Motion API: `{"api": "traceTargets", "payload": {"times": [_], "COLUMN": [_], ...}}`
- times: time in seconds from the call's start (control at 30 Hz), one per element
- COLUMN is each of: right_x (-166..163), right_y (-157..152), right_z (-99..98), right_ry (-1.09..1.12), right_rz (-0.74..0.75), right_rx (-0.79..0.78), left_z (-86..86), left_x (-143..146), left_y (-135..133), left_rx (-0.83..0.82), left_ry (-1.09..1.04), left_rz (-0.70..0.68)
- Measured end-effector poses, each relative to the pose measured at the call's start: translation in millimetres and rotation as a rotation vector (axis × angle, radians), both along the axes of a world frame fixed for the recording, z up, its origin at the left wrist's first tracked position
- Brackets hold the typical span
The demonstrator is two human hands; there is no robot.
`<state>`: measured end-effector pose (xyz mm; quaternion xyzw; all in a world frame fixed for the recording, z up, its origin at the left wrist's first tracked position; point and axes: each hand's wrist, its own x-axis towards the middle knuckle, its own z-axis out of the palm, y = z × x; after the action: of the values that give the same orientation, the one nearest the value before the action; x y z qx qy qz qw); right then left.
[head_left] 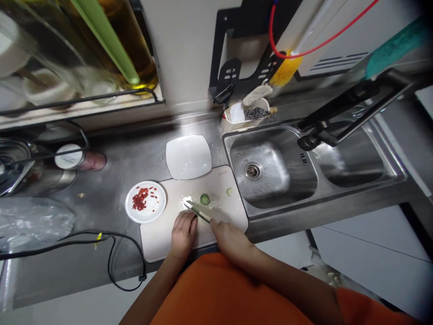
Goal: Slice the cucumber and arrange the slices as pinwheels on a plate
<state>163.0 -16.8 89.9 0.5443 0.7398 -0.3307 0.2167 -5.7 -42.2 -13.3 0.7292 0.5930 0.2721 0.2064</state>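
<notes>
My right hand grips the handle of a kitchen knife, its blade pointing up and left over the cutting board. Fingers curled, my left hand presses down on a piece of cucumber right beside the blade; most of that piece is hidden under the fingers and knife. A cut cucumber slice lies flat beyond the blade. Farther right on the board is a thin pale green sliver. Wet spots shine around the knife tip.
A white square plate touches the board's far edge. Left of it, a small white plate holds red dried berries. To the right are a steel sink and black faucet. A black cable lies at left.
</notes>
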Motion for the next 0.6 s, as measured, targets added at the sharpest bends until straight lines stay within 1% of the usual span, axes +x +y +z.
{"api": "traceTargets", "payload": {"times": [0.37, 0.47, 0.6], "right_x": [-7.7, -10.4, -14.8], "right_y": [6.0, 5.1, 4.0], "right_z": [-4.0, -10.8, -25.2], "right_ry": [-0.007, 0.001, 0.025], "right_rz": [0.011, -0.003, -0.015], "right_rx": [-0.018, 0.01, 0.057], "left_z": [0.7, -0.4, -0.9], "left_x": [-0.2, -0.6, -0.7], "left_y": [0.0, 0.0, 0.3], "left_rx": [-0.005, 0.004, -0.005], "left_ry": [-0.008, -0.008, -0.012], "left_rz": [-0.002, -0.013, -0.016]}}
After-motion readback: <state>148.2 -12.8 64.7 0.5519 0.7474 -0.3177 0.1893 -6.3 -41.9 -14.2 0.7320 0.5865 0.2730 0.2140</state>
